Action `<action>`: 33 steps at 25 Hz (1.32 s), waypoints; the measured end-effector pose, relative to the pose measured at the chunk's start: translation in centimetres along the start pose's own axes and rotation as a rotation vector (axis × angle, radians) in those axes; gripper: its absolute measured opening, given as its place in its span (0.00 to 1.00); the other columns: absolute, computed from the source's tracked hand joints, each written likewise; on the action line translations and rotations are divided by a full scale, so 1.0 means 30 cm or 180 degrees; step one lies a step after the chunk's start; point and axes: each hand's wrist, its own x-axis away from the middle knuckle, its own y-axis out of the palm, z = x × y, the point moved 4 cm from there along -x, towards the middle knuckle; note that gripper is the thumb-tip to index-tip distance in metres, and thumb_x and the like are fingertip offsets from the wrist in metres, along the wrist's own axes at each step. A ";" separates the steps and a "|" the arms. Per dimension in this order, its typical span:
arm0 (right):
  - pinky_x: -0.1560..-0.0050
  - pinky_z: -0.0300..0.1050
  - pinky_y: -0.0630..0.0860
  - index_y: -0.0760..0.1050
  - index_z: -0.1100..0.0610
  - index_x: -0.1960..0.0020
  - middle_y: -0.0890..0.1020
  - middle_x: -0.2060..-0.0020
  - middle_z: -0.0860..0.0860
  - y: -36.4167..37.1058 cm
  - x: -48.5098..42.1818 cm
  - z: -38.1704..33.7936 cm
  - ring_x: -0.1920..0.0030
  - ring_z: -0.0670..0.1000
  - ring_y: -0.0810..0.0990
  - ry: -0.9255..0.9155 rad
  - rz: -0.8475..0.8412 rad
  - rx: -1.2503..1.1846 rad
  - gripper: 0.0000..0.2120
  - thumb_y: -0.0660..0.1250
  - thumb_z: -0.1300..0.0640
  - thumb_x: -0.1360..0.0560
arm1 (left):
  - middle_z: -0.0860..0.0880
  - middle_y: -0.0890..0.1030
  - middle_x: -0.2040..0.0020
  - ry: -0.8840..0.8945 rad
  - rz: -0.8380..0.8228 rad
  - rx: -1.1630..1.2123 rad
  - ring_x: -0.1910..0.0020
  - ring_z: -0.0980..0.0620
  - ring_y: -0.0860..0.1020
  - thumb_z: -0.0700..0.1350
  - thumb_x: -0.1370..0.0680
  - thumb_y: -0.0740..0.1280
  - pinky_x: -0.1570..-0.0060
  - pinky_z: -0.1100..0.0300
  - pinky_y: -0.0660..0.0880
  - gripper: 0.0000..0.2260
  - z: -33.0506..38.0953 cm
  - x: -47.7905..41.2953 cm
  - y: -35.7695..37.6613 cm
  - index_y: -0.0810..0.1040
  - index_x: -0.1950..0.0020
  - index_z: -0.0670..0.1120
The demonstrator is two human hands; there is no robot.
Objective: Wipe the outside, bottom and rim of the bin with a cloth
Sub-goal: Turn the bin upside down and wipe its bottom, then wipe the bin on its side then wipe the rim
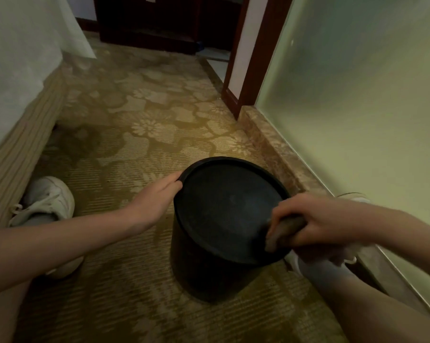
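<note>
Pressing cloth (282, 233) on bin (223, 214) edge, left hand (159, 196) steadying, wall (357, 107) close

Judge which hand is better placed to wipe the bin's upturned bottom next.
Right hand: it already grips the cloth against the black bin's bottom edge. The left hand only steadies the far side.

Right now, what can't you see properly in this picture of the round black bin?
Head view, the only one:
- The round black plastic bin stands upside down on the patterned carpet, so its inside and rim are hidden.
- The brownish cloth is mostly covered by the right hand.
- The left hand has its fingertips hidden behind the bin's edge.
- The right white shoe is blocked by the right arm.
</note>
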 end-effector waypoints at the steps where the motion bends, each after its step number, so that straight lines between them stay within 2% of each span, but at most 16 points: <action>1: 0.49 0.47 0.76 0.77 0.44 0.48 0.80 0.54 0.41 -0.025 -0.005 0.069 0.51 0.41 0.78 0.0248 0.0148 0.0322 0.13 0.69 0.47 0.32 | 0.68 0.73 0.46 0.0036 0.0015 -0.0055 0.50 0.80 0.70 0.44 0.16 0.52 0.53 0.84 0.62 0.15 0.005 0.001 -0.002 0.71 0.44 0.64; 2: 0.50 0.47 0.76 0.77 0.45 0.48 0.79 0.54 0.42 -0.057 -0.015 0.127 0.50 0.45 0.79 0.0410 0.0406 0.0575 0.11 0.70 0.49 0.31 | 0.68 0.73 0.48 0.0054 0.0056 -0.0076 0.51 0.79 0.70 0.43 0.16 0.52 0.56 0.83 0.63 0.15 0.009 0.002 -0.004 0.70 0.47 0.65; 4: 0.54 0.45 0.71 0.77 0.47 0.48 0.79 0.55 0.44 -0.122 -0.019 0.194 0.51 0.50 0.78 0.0454 0.1178 0.0708 0.09 0.70 0.53 0.28 | 0.62 0.77 0.46 0.0098 0.0064 -0.0122 0.46 0.69 0.73 0.44 0.16 0.52 0.51 0.73 0.68 0.15 0.014 0.005 0.000 0.73 0.46 0.62; 6: 0.55 0.45 0.70 0.79 0.50 0.47 0.80 0.56 0.46 -0.200 0.000 0.218 0.53 0.51 0.79 0.0456 0.2081 0.0378 0.09 0.71 0.55 0.27 | 0.55 0.80 0.45 0.0083 0.0092 -0.0111 0.44 0.59 0.75 0.46 0.17 0.52 0.48 0.62 0.71 0.13 0.010 0.003 -0.002 0.75 0.42 0.56; 8: 0.54 0.45 0.72 0.79 0.50 0.46 0.82 0.55 0.47 -0.256 -0.003 0.212 0.54 0.49 0.79 0.0448 0.2712 -0.0127 0.08 0.71 0.53 0.26 | 0.53 0.80 0.46 0.0042 0.0154 -0.0060 0.44 0.54 0.76 0.51 0.19 0.53 0.44 0.53 0.73 0.14 -0.002 0.001 0.001 0.76 0.42 0.54; 10: 0.50 0.45 0.72 0.78 0.47 0.46 0.81 0.52 0.45 -0.251 -0.086 0.162 0.51 0.46 0.77 0.0251 0.2732 -0.0343 0.09 0.70 0.50 0.25 | 0.54 0.79 0.43 0.0094 0.0199 -0.0054 0.42 0.54 0.76 0.53 0.18 0.53 0.40 0.51 0.72 0.14 -0.011 0.013 0.011 0.74 0.38 0.55; 14: 0.42 0.52 0.73 0.75 0.47 0.37 0.76 0.46 0.48 -0.113 -0.343 0.030 0.43 0.50 0.74 -0.0030 0.1906 -0.0027 0.16 0.68 0.50 0.24 | 0.55 0.78 0.40 0.0384 0.0243 -0.0029 0.39 0.56 0.74 0.61 0.24 0.53 0.36 0.49 0.71 0.23 -0.029 0.031 0.026 0.72 0.33 0.54; 17: 0.49 0.49 0.73 0.71 0.49 0.37 0.74 0.44 0.52 -0.081 -0.330 0.082 0.41 0.54 0.73 0.0425 0.2015 0.0469 0.16 0.66 0.50 0.23 | 0.54 0.78 0.42 0.0422 0.0232 -0.0054 0.41 0.56 0.75 0.60 0.24 0.53 0.37 0.49 0.71 0.22 -0.028 0.016 0.020 0.72 0.35 0.53; 21: 0.54 0.50 0.75 0.69 0.48 0.50 0.76 0.51 0.51 -0.007 -0.141 0.151 0.48 0.57 0.78 0.1056 0.1983 0.0423 0.09 0.66 0.49 0.26 | 0.53 0.78 0.43 0.0461 0.0160 -0.0346 0.41 0.55 0.75 0.58 0.21 0.51 0.39 0.50 0.72 0.19 -0.026 0.020 0.019 0.72 0.36 0.53; 23: 0.56 0.50 0.76 0.70 0.45 0.58 0.79 0.59 0.47 0.020 -0.048 0.137 0.55 0.51 0.80 0.0998 0.1485 -0.0107 0.08 0.68 0.46 0.30 | 0.51 0.76 0.38 0.0440 0.0270 -0.0728 0.38 0.52 0.73 0.53 0.18 0.52 0.37 0.50 0.71 0.16 -0.026 0.017 0.012 0.70 0.32 0.52; 25: 0.56 0.45 0.75 0.78 0.45 0.61 0.82 0.61 0.47 0.023 0.028 0.098 0.58 0.47 0.81 0.0739 0.0974 -0.1345 0.08 0.71 0.43 0.36 | 0.48 0.72 0.32 0.0483 0.0649 -0.1370 0.33 0.51 0.69 0.48 0.17 0.55 0.32 0.50 0.66 0.18 0.020 0.029 -0.007 0.66 0.28 0.47; 27: 0.58 0.45 0.76 0.82 0.49 0.57 0.83 0.59 0.53 -0.012 0.090 0.110 0.60 0.50 0.81 0.0849 0.1439 -0.3103 0.10 0.72 0.47 0.36 | 0.47 0.73 0.32 0.1182 0.0935 -0.1890 0.32 0.50 0.68 0.50 0.19 0.57 0.32 0.51 0.65 0.20 0.128 0.075 -0.007 0.68 0.29 0.45; 28: 0.61 0.46 0.76 0.81 0.53 0.54 0.82 0.61 0.55 -0.023 0.108 0.135 0.64 0.52 0.80 0.1039 0.1726 -0.3812 0.10 0.71 0.50 0.33 | 0.48 0.73 0.32 0.1678 0.0725 -0.2141 0.32 0.50 0.69 0.54 0.20 0.57 0.32 0.51 0.65 0.21 0.194 0.106 0.033 0.70 0.30 0.45; 30: 0.69 0.43 0.76 0.78 0.56 0.52 0.80 0.68 0.54 -0.032 0.130 0.169 0.69 0.51 0.77 0.1485 0.2119 -0.4473 0.08 0.67 0.53 0.26 | 0.50 0.70 0.28 0.2313 -0.0234 -0.2785 0.29 0.51 0.66 0.63 0.22 0.55 0.30 0.52 0.62 0.28 0.284 0.175 0.197 0.69 0.28 0.48; 31: 0.73 0.40 0.75 0.78 0.56 0.53 0.79 0.71 0.53 -0.029 0.132 0.178 0.72 0.51 0.76 0.1607 0.2234 -0.4606 0.07 0.65 0.52 0.24 | 0.50 0.66 0.25 0.2357 -0.0639 -0.3089 0.27 0.51 0.63 0.66 0.23 0.54 0.28 0.53 0.59 0.31 0.289 0.201 0.286 0.65 0.26 0.49; 33: 0.77 0.36 0.73 0.76 0.56 0.55 0.77 0.73 0.51 -0.016 0.122 0.190 0.77 0.49 0.74 0.1674 0.2375 -0.4768 0.08 0.64 0.52 0.23 | 0.47 0.59 0.22 0.2121 -0.0788 -0.3490 0.24 0.48 0.58 0.67 0.22 0.52 0.27 0.52 0.55 0.33 0.272 0.211 0.400 0.58 0.23 0.49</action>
